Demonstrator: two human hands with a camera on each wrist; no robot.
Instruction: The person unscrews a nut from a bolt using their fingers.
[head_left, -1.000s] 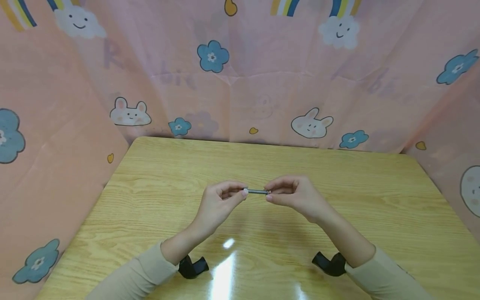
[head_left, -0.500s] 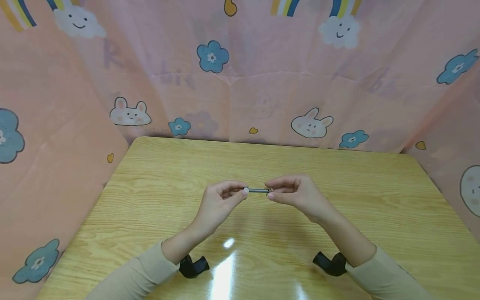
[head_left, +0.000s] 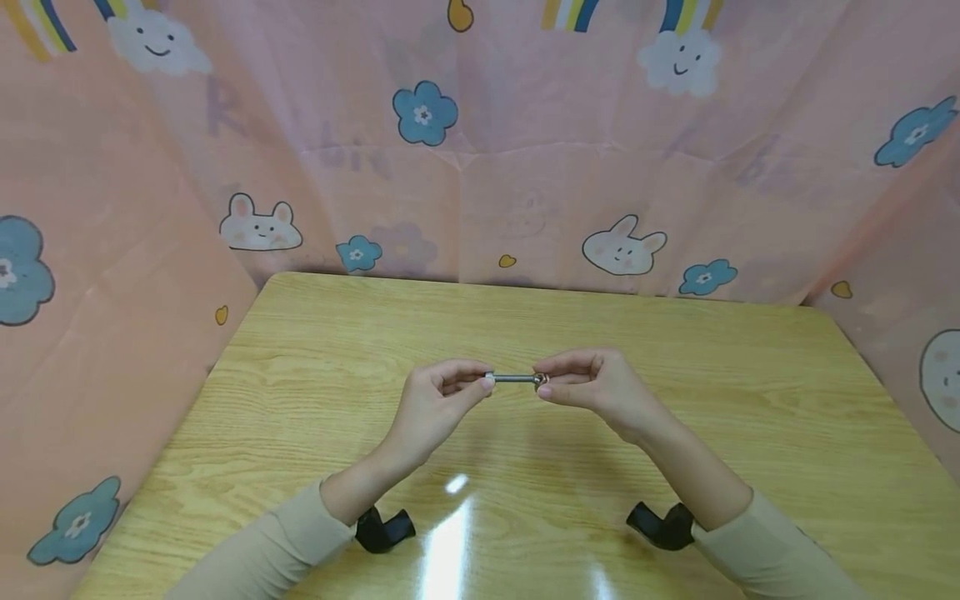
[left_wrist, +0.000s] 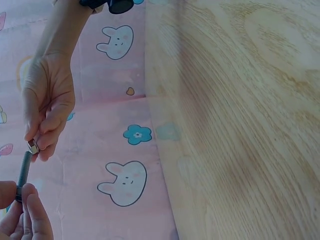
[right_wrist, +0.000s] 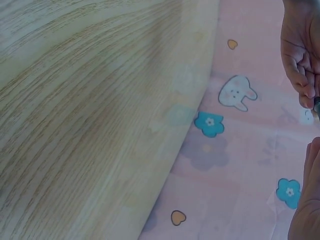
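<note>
A grey metal bolt point(head_left: 514, 378) lies level between the two hands, above the table. My left hand point(head_left: 442, 408) pinches its head end between thumb and fingers; in the left wrist view the threaded shank of the bolt point(left_wrist: 23, 169) points up toward the other hand. My right hand point(head_left: 588, 387) pinches a shiny hex nut point(left_wrist: 33, 146) with thumb and fingertips, right at the bolt's free end. In the right wrist view, the left hand point(right_wrist: 302, 60) and right hand point(right_wrist: 306, 200) show only at the right edge, and the nut is hidden.
Below the hands spreads a wood-grain table point(head_left: 337, 333) with a bright light reflection. A pink cloth point(head_left: 480, 200) printed with flowers and rabbits hangs behind it and along both sides. Black wrist devices point(head_left: 386, 529) sit at the sleeve cuffs.
The right fingertips have shifted slightly to the right, and more of the nut shows at the bolt's end. The bolt has risen a little in the head view; the left hand barely moves.
</note>
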